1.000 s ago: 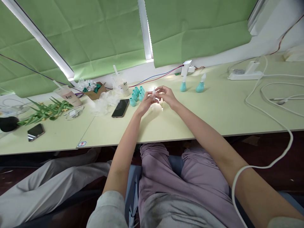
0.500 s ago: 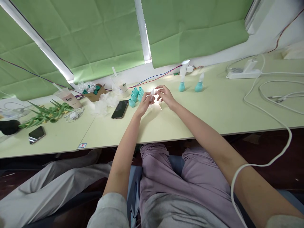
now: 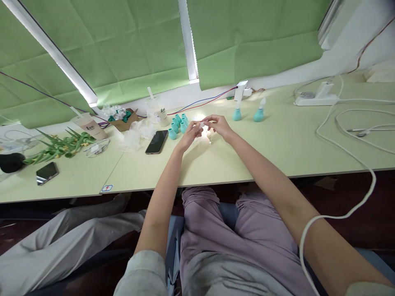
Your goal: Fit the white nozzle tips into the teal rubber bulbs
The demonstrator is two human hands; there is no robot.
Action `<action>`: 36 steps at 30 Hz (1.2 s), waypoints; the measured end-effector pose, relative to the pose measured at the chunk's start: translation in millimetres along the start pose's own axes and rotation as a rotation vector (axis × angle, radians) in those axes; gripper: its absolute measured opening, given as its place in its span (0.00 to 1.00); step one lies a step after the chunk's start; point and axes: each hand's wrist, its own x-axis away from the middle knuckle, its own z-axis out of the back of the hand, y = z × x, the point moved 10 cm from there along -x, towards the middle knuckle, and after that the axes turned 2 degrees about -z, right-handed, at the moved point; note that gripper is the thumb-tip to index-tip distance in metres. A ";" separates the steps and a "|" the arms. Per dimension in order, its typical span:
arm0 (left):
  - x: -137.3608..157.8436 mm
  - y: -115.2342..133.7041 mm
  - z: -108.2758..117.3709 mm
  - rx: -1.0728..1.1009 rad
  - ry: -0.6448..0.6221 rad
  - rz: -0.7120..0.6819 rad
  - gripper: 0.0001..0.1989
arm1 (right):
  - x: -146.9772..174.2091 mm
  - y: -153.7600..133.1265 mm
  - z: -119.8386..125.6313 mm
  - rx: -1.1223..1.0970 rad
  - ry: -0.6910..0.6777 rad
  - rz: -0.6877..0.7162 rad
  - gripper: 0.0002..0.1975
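A seated person in mauve trousers (image 3: 210,222) leans both bare forearms out over a pale table (image 3: 271,158), a white cable (image 3: 345,216) looping across the right one. A dark phone (image 3: 156,142) lies left of the hands. Above the table, the left hand (image 3: 191,134) pinches a small whitish piece (image 3: 202,124); the right hand (image 3: 219,126) brings its fingertips up against it, though whether they are clamped on it cannot be told. Just beside the left hand stands a cluster of turquoise bulbs (image 3: 172,134), near crumpled clear plastic (image 3: 134,137). Farther off to the right, a pair of turquoise bulbs with whitish tips (image 3: 258,115) stands upright. A lidded cup (image 3: 161,118) and an open cardboard box (image 3: 126,122) sit toward the back, before green shades (image 3: 138,45).
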 end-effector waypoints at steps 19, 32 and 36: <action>1.6 3.8 5.3 -0.104 0.017 -0.009 0.09 | 2.7 12.4 -11.2 -0.035 -0.049 -0.073 0.21; 5.8 19.9 34.0 -0.623 0.154 -0.077 0.28 | -0.7 16.5 1.3 -0.082 0.029 -0.141 0.21; 9.7 18.1 54.7 -0.916 0.235 -0.041 0.24 | -3.1 17.6 5.4 -0.138 0.031 -0.133 0.20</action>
